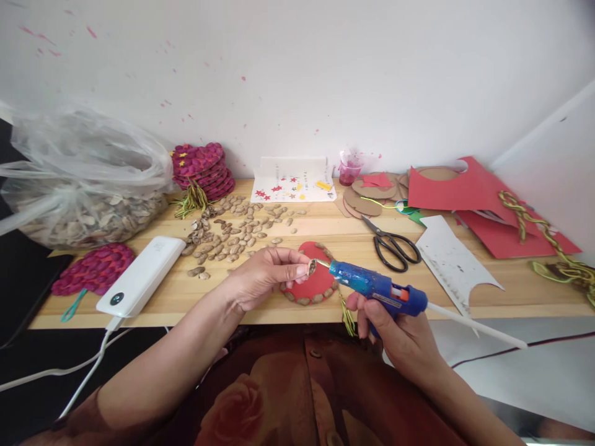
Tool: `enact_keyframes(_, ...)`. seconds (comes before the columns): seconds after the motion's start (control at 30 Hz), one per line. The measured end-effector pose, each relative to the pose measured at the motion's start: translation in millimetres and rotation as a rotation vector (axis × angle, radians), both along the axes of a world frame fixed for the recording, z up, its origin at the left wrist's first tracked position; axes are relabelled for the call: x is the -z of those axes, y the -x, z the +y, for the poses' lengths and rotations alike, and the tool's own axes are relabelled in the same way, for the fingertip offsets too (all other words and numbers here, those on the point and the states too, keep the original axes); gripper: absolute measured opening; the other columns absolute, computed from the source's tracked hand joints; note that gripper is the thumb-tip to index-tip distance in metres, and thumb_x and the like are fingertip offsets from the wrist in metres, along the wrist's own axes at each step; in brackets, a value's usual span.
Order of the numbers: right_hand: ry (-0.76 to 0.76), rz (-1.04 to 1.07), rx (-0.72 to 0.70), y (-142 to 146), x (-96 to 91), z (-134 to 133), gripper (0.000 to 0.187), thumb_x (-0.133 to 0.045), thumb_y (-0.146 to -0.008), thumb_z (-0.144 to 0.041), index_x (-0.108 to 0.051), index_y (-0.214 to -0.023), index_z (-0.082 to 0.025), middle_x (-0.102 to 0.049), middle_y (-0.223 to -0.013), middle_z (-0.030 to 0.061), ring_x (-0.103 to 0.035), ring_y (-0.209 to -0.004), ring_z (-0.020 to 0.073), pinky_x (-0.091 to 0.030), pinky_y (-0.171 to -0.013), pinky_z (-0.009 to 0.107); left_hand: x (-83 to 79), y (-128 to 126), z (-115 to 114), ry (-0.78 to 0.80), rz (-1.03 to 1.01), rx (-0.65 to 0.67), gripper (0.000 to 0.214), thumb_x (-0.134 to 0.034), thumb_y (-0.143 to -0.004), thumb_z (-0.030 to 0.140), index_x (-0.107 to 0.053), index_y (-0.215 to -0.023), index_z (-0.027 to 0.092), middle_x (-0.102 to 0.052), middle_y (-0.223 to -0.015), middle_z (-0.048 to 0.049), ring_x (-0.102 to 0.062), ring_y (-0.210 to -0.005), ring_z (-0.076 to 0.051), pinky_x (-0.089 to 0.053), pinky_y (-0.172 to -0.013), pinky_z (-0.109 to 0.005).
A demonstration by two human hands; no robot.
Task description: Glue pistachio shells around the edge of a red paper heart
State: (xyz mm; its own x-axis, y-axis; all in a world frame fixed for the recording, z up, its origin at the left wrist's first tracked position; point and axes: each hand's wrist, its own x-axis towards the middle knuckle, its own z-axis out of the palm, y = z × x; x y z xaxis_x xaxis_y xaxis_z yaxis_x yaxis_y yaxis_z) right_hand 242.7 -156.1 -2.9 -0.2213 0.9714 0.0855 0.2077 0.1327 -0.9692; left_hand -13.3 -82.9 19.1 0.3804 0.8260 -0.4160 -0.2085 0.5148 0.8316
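My left hand pinches a small nutshell half between thumb and fingertips, its hollow side turned to the right. In my right hand is a blue glue gun, gripped by its handle, with a white glue stick sticking out of the back. The gun's nozzle points left and almost meets the shell; whether they touch I cannot tell. Below both lies a red round piece edged with shells, partly covered by my left hand. A yellow-green tassel hangs from its lower right.
Loose nutshells spread left of centre, beside a white power bank and a shell-filled plastic bag. Purple shell-covered pieces are stacked behind. Black scissors, cardboard rounds, red sheets and a white offcut lie right.
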Motion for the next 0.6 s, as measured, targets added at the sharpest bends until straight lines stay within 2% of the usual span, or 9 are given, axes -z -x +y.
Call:
enact_keyframes(0.13,0.001,0.023,0.023,-2.3,1.3,-3.0,0.029,-0.05,-0.104,-0.042,-0.067,-0.092,-0.021,-0.064,-0.071,0.0015,-0.058,-0.057,0.0139,-0.046,-0.05,0.027,0.0,0.4,-0.1,0.044,-0.074,-0.026,0.039,-0.1,-0.054,0.031,-0.076,-0.078,0.012,-0.069,-0.067,-0.0014,-0.057,-0.055,-0.006,-0.047,-0.057,-0.018)
enact_keyframes(0.3,-0.016,0.0,-0.046,-1.1,-0.6,-4.6,0.024,-0.053,-0.102,-0.041,-0.066,-0.096,-0.022,-0.065,-0.075,0.0017,-0.058,-0.057,0.0136,-0.045,-0.048,0.026,0.4,-0.2,0.5,0.046,-0.135,-0.055,0.038,-0.1,-0.053,0.03,-0.075,-0.075,0.012,-0.068,-0.063,-0.0018,-0.058,-0.055,-0.008,-0.048,-0.055,-0.016)
enact_keyframes(0.6,-0.019,-0.059,-0.073,1.5,-3.4,-4.1,0.027,-0.052,-0.102,-0.042,-0.065,-0.089,-0.021,-0.063,-0.07,0.0007,-0.055,-0.054,0.0127,-0.044,-0.047,0.026,-1.2,-1.0,-0.8,0.065,-0.15,-0.062,0.037,-0.101,-0.053,0.028,-0.075,-0.076,0.013,-0.07,-0.064,-0.0029,-0.06,-0.056,-0.009,-0.05,-0.056,-0.017)
